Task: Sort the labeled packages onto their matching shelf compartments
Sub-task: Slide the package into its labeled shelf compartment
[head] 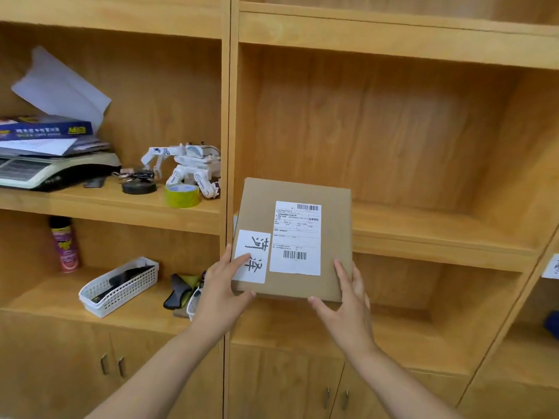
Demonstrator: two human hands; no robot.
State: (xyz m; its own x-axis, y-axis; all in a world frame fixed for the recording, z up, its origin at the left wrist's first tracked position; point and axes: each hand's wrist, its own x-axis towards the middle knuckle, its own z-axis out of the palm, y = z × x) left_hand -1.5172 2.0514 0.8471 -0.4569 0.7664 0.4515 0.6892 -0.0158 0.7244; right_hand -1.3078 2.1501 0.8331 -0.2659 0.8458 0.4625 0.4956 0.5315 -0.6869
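Note:
A flat brown cardboard package [332,231] lies level, its far end over the front edge of the middle shelf board [438,237] of the centre compartment. Its top carries a white shipping label with barcodes [296,237] and a smaller white sticker with two handwritten characters [252,255]. My left hand [223,285] grips the package's near left corner, thumb on the sticker. On the near right corner sits my right hand [348,300], fingers along the side and thumb under the edge.
The left compartment holds a scale with stacked papers [45,164], a white toy robot [187,167], a yellow-green tape roll [182,195]. Below: a spray can [65,246], white baskets [119,287]. A white label [552,266] is stuck at the far right. Cabinet doors [302,385] below.

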